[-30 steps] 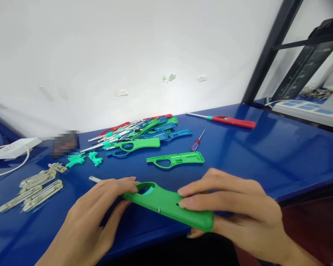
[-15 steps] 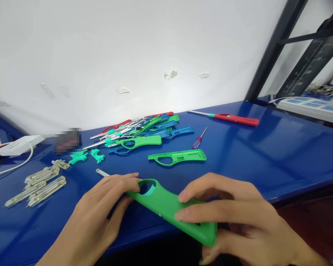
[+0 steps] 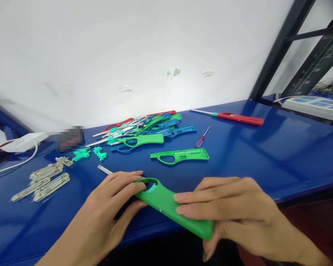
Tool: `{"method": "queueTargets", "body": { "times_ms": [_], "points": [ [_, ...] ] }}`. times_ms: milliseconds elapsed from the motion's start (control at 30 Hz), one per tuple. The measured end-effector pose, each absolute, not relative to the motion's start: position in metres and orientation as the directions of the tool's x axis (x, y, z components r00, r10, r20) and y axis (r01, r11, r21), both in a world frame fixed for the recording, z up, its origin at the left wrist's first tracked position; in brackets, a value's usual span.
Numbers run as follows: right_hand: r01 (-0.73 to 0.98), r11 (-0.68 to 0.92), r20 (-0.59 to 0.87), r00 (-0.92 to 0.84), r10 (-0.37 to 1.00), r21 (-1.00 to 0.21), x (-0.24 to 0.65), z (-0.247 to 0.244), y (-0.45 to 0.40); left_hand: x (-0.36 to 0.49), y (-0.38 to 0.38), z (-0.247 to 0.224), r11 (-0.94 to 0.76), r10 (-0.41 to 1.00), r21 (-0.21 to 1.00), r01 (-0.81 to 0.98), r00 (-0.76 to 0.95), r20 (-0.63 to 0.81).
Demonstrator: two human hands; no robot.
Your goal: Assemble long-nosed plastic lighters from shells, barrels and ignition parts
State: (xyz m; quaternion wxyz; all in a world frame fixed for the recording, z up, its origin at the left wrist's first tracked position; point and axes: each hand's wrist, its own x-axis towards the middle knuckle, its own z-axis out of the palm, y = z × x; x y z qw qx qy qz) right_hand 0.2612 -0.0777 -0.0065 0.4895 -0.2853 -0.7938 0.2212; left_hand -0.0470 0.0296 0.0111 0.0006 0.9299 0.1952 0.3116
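Both my hands hold a green long-reach gas lighter above the front edge of the blue table. My left hand grips it near the trigger loop, where a turquoise trigger shows. Beyond my left fingers pokes the tip of its metal tube; the rest of the tube is hidden. My right hand clasps the handle's butt end, two fingers flat on top and the thumb underneath. Just past the lighter lies a green half shell, inner side up.
A pile of lighter shells and metal tubes lies near the wall. To its right are a purple screwdriver and a red lighter. Turquoise triggers, clear gas tanks and a white power socket are at left.
My right fingers have closed together and flattened along the handle. The lighter's butt end has shifted slightly up and left. The whole view has moved a little.
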Motion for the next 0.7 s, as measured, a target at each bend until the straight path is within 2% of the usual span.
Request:
{"method": "queueTargets", "body": {
  "times_ms": [167, 300, 467, 600, 700],
  "points": [
    [0.134, 0.656, 0.583, -0.354, 0.732, -0.743, 0.26, -0.009, -0.079, -0.049, 0.034, 0.004, -0.923, 0.372, 0.138, 0.36, 0.737, 0.564],
    [0.146, 0.665, 0.6, -0.322, 0.732, -0.733, 0.258, -0.01, -0.077, -0.047, 0.032, 0.006, -0.908, 0.392, 0.096, 0.409, 0.743, 0.542],
    [0.287, 0.708, 0.606, -0.371, 0.703, -0.646, 0.257, -0.006, -0.079, -0.045, 0.013, 0.014, -0.844, 0.506, 0.107, 0.525, 0.718, 0.478],
    [0.445, 0.762, 0.639, -0.422, 0.642, -0.471, 0.258, -0.001, -0.078, -0.038, 0.004, 0.014, -0.908, 0.384, 0.031, 0.418, 0.8, 0.461],
    [0.492, 0.766, 0.626, -0.457, 0.632, -0.414, 0.261, -0.001, -0.078, -0.033, 0.006, 0.011, -0.941, 0.302, 0.017, 0.339, 0.814, 0.495]
  ]
}}
